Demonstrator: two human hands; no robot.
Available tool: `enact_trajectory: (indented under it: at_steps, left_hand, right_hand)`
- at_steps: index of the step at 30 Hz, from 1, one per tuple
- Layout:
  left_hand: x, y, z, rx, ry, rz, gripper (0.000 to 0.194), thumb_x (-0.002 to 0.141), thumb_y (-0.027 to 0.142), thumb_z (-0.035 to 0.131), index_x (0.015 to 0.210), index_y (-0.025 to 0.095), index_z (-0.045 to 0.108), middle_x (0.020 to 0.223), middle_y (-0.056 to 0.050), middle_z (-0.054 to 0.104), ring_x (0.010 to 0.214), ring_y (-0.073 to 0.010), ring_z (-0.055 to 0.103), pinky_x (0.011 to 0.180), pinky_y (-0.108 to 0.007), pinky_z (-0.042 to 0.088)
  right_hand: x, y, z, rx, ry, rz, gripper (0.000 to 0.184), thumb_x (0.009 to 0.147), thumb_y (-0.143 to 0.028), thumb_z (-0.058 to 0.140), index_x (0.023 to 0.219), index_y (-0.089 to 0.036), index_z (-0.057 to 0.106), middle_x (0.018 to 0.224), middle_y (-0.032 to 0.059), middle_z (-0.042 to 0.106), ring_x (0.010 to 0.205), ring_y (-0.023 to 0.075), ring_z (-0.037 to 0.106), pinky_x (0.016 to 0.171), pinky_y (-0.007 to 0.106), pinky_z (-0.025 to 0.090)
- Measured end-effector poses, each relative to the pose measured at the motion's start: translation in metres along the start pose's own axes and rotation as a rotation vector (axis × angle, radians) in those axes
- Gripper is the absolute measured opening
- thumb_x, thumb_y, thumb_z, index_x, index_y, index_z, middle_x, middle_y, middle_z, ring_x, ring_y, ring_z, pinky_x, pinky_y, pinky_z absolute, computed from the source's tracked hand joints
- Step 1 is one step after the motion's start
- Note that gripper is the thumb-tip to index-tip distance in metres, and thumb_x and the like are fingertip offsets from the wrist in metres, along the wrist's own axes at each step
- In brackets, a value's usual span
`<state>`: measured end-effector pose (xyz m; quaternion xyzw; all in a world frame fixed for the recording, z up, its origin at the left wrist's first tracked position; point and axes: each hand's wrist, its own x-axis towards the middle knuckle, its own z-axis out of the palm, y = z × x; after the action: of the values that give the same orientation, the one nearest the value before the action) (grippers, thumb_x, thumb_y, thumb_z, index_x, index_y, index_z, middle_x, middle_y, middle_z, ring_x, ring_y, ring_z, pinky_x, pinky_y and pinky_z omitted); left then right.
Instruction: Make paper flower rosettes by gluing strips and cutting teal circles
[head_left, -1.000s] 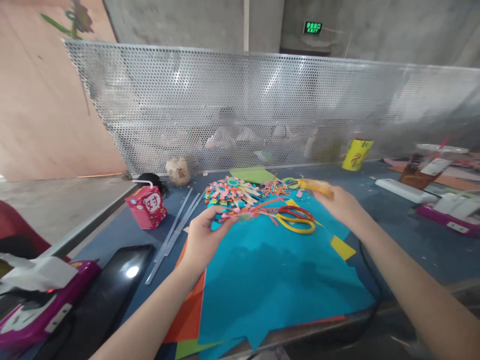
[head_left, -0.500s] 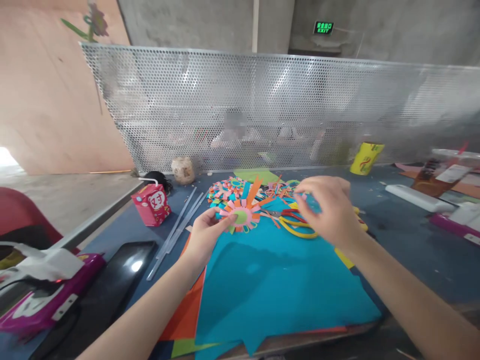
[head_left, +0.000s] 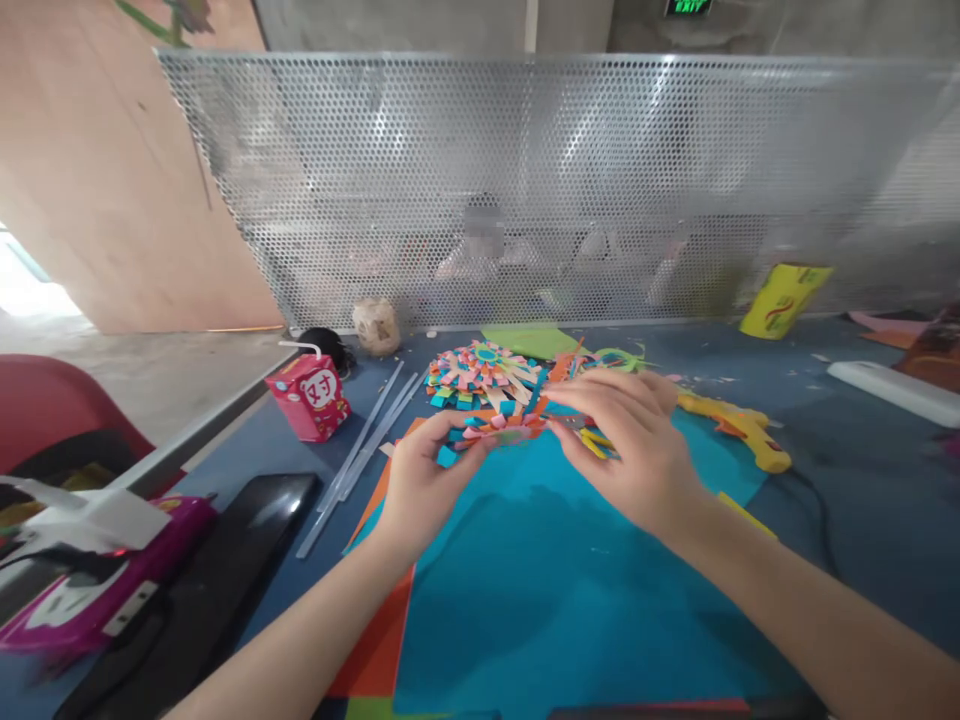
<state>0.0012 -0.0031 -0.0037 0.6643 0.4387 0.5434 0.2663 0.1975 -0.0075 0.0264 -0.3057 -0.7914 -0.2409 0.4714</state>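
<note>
Between thumb and fingers, my left hand [head_left: 429, 470] grips a paper flower [head_left: 514, 433] with a green centre and pink, orange and blue strip petals, tilted nearly edge-on. My right hand [head_left: 626, 430] is closed at the flower's right side, its fingertips at an upright blue strip and the orange strips; exactly which strip is pinched is hard to see. Beneath both hands lies a large blue sheet [head_left: 555, 600]. Yellow-handled scissors [head_left: 596, 443] are partly hidden behind my right hand. Several finished-looking paper flowers [head_left: 480, 375] are piled just behind.
A yellow glue gun [head_left: 739, 425] with a black cord lies to the right. Clear glue sticks [head_left: 360, 450], a red drink carton [head_left: 309, 395] and a black phone [head_left: 202, 590] are on the left. A perforated metal screen [head_left: 450, 130] stands behind, a person beyond it.
My right hand has moved left and down to the flower. The flower has tipped from facing me to nearly edge-on. The glue gun has come into fuller view.
</note>
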Motion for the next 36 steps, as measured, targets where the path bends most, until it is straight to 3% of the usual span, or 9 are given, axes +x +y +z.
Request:
enact_trajectory:
  at_steps: [7,15,24,30,36]
  left_hand:
    - [-0.004,0.005,0.001,0.147,0.029,0.180,0.006,0.072,0.021,0.063,0.078,0.018,0.063,0.072,0.001,0.066,0.064,-0.0106,0.058,0.058,-0.021,0.046]
    - [-0.005,0.009,0.001,0.267,0.034,0.321,0.007,0.073,0.016,0.063,0.079,0.019,0.062,0.073,0.002,0.066,0.065,-0.0085,0.059,0.059,-0.018,0.047]
    - [-0.005,0.011,-0.005,0.339,0.008,0.492,0.014,0.073,0.009,0.061,0.082,0.019,0.061,0.080,0.000,0.068,0.079,-0.0120,0.061,0.071,-0.023,0.049]
    - [-0.004,0.012,-0.007,0.312,-0.054,0.582,0.019,0.072,0.005,0.060,0.085,0.019,0.060,0.081,-0.002,0.067,0.081,-0.0137,0.062,0.076,-0.028,0.050]
    - [-0.004,0.013,-0.007,0.326,-0.061,0.654,0.021,0.072,0.004,0.059,0.087,0.019,0.060,0.084,-0.003,0.068,0.083,-0.0159,0.063,0.078,-0.032,0.050]
  right_hand:
    - [-0.004,-0.005,-0.004,-0.015,-0.032,0.051,0.027,0.078,-0.018,0.060,0.105,-0.018,0.055,0.097,0.0082,0.065,0.094,0.0218,0.059,0.080,0.039,0.045]
    - [-0.007,-0.004,-0.009,0.060,-0.153,0.111,0.036,0.081,-0.023,0.056,0.116,-0.014,0.049,0.115,0.0135,0.056,0.109,0.0246,0.052,0.091,0.043,0.043]
    - [-0.010,-0.004,-0.011,0.072,-0.172,0.036,0.038,0.080,-0.020,0.058,0.117,-0.018,0.048,0.107,0.0090,0.061,0.109,0.0226,0.052,0.088,0.041,0.046]
    - [-0.008,-0.005,-0.014,0.038,-0.113,-0.021,0.042,0.078,-0.015,0.059,0.119,-0.014,0.047,0.112,0.0118,0.056,0.107,0.0220,0.052,0.091,0.037,0.044]
    - [-0.009,-0.005,-0.015,0.068,-0.164,0.004,0.036,0.080,-0.018,0.057,0.116,-0.016,0.049,0.108,0.0097,0.059,0.105,0.0214,0.054,0.089,0.037,0.045]
